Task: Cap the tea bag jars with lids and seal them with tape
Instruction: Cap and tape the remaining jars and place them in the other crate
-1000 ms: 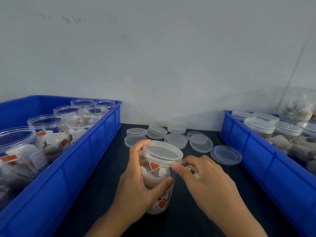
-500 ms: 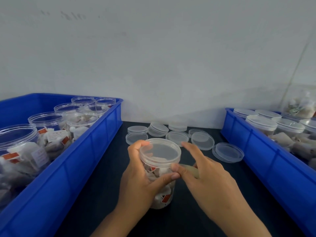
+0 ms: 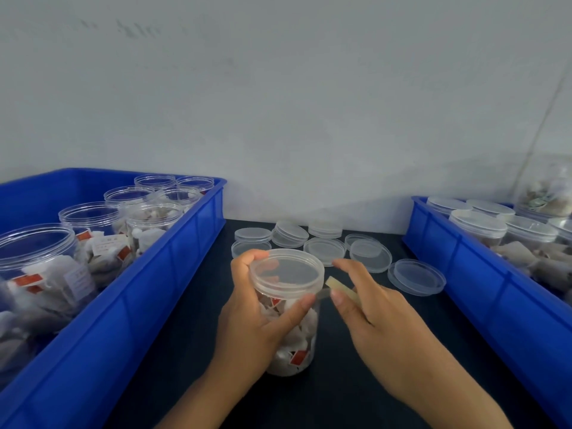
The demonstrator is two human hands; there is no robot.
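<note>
A clear jar of tea bags point(image 3: 294, 342) stands on the dark table in front of me, with a translucent lid point(image 3: 286, 272) on its mouth. My left hand point(image 3: 253, 320) grips the jar, fingers behind it and thumb pressed on the lid's rim at the front right. My right hand point(image 3: 371, 314) pinches a strip of yellowish tape point(image 3: 339, 286) just to the right of the lid. The strip's near end runs to the rim by my left thumb.
Several loose lids point(image 3: 325, 247) lie on the table behind the jar. A blue bin point(image 3: 173, 274) on the left holds several open jars of tea bags. Another blue bin point(image 3: 483, 283) on the right holds capped jars.
The jar has tilted and shifted slightly. My right hand has drawn back to the right, and a strip of tape now shows between its fingers and the lid's rim.
</note>
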